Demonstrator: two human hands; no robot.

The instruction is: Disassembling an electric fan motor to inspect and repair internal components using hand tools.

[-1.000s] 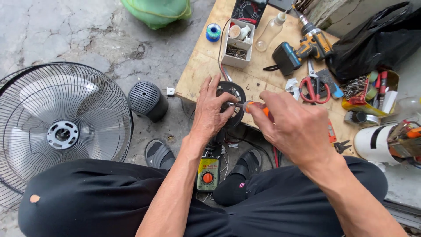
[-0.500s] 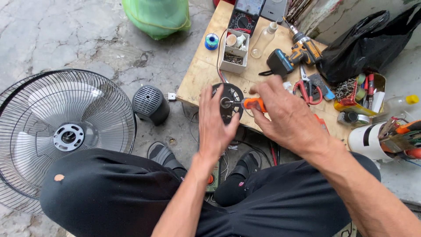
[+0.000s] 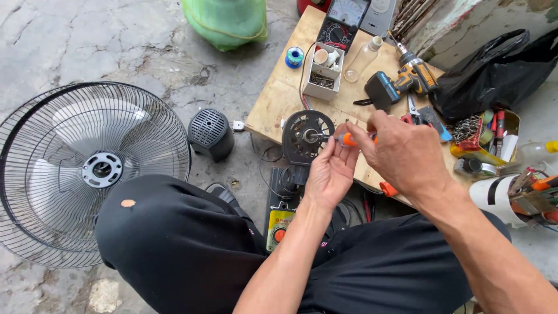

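- Since half a second ago the left hand [image 3: 330, 173] has slid off the fan motor [image 3: 306, 136], which it was covering, and now sits just below and to the right of it, palm turned up, fingers loosely spread and gripping nothing.
- Its fingertips reach up toward the orange-handled screwdriver [image 3: 350, 139], and whether they actually touch the shaft I cannot tell.
- The right hand [image 3: 401, 152] is closed around the screwdriver, thumb and forefinger pinched on the orange handle, with most of the handle hidden under the fingers.
- The screwdriver lies roughly level, its thin metal shaft pointing left at the hub in the middle of the motor.
- The motor is a round black housing with open spokes, standing on edge at the near left corner of the wooden board [image 3: 273, 104], its face turned to the person.
- Behind it on the board sit a small open box of parts [image 3: 321, 81], a blue spool [image 3: 295, 57], a clear bottle [image 3: 361, 58], a multimeter [image 3: 342, 23] and a cordless drill [image 3: 401, 84].
- On the concrete to the left lies the fan's wire guard [image 3: 87, 168], with a black rear cover [image 3: 210, 134] between it and the board.
- A green bag [image 3: 226, 20] rests at the top, and a black bag [image 3: 494, 75] and a tray of small tools [image 3: 485, 136] lie at the right.
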